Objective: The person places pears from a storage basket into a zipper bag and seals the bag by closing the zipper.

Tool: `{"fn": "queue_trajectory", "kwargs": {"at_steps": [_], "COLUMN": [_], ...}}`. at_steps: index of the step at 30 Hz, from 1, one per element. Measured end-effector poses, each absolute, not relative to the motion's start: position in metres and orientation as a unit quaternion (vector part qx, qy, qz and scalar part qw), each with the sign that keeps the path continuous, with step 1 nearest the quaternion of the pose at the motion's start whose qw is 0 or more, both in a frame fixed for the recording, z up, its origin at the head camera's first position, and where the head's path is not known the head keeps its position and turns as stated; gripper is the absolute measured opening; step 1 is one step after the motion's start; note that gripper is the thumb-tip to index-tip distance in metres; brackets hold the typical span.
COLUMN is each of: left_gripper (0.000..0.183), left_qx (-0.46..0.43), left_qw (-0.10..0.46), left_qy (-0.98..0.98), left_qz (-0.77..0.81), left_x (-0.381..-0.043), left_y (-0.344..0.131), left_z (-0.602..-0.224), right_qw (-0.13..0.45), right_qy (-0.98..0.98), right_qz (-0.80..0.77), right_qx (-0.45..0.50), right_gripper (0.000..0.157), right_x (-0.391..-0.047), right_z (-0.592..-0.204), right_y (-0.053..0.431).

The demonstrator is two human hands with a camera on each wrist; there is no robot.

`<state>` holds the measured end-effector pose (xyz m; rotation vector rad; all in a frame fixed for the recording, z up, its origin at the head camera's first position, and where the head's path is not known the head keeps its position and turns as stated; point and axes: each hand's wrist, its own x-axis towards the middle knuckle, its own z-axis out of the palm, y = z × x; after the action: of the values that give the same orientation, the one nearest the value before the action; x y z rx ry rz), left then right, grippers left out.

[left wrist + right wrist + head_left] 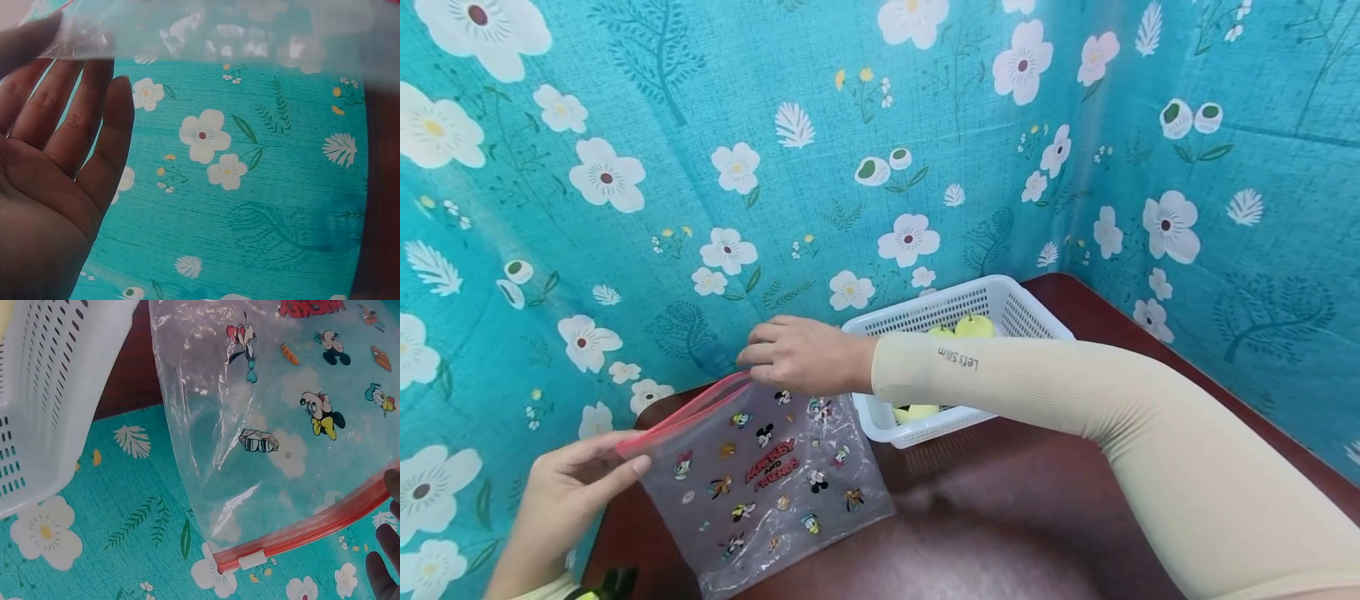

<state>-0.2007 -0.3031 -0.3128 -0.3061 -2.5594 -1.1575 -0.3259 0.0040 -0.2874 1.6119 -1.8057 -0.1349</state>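
A clear zip bag (pixel 775 483) with a red zip edge and printed cartoon figures hangs slanting over the table. My left hand (pixel 568 492) pinches its upper left corner between thumb and fingers. Across the top, my right hand (pixel 805 354) grips the zip edge, its fingertips partly hidden. Between the hands the two red edges stand slightly apart. A white slider (pixel 252 560) sits near one end of the red zip (pixel 312 528) in the right wrist view. In the left wrist view, my left palm and fingers (pixel 69 137) lie below the bag's clear film (pixel 219 31).
A white slotted basket (pixel 910 433) stands behind the right forearm, with yellow-green round fruit (pixel 974 326) inside, partly hidden by the sleeve. The dark red table (pixel 1000 517) meets a teal flowered cloth (pixel 820 200) at the back and right.
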Motion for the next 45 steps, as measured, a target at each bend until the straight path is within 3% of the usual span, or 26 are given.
{"fn": "queue_trajectory", "kwargs": {"at_steps": [7, 16, 20, 25, 29, 33, 36, 41, 45], "left_gripper": [0.024, 0.047, 0.045, 0.030, 0.029, 0.028, 0.025, 0.023, 0.020], "left_qx": [-0.192, -0.224, -0.255, -0.281, -0.264, -0.228, -0.208, -0.206, -0.212], "left_qw": [0.133, -0.062, -0.103, -0.126, -0.105, -0.074, -0.034, 0.061, 0.115], "left_qy": [-0.901, -0.957, -0.947, -0.937, -0.951, -0.967, -0.975, -0.974, -0.966], "left_qz": [-0.364, -0.173, -0.166, -0.162, -0.125, -0.086, -0.070, -0.076, -0.088], "left_x": [-0.215, -0.257, -0.265, -0.269, -0.270, -0.271, -0.270, -0.266, -0.263], "left_y": [-0.303, -0.268, -0.253, -0.246, -0.243, -0.244, -0.247, -0.247, -0.238], "left_z": [-0.271, -0.218, -0.216, -0.219, -0.221, -0.220, -0.214, -0.202, -0.206], "right_qw": [0.359, 0.326, 0.319, 0.330, 0.281, 0.141, 0.059, 0.019, 0.019], "right_qy": [-0.694, -0.700, -0.695, -0.679, -0.692, -0.747, -0.771, -0.768, -0.764], "right_qz": [-0.012, -0.031, -0.039, -0.036, -0.042, -0.022, -0.004, -0.052, -0.108], "right_qx": [0.624, 0.635, 0.644, 0.655, 0.664, 0.649, 0.634, 0.638, 0.636], "right_gripper": [0.021, 0.014, 0.015, 0.019, 0.015, 0.011, 0.018, 0.034, 0.026], "right_x": [-0.325, -0.321, -0.320, -0.319, -0.317, -0.311, -0.306, -0.296, -0.289], "right_z": [-0.283, -0.265, -0.260, -0.258, -0.252, -0.243, -0.236, -0.228, -0.234], "right_y": [-0.002, -0.009, -0.012, -0.013, -0.013, -0.013, -0.013, -0.020, -0.029]}}
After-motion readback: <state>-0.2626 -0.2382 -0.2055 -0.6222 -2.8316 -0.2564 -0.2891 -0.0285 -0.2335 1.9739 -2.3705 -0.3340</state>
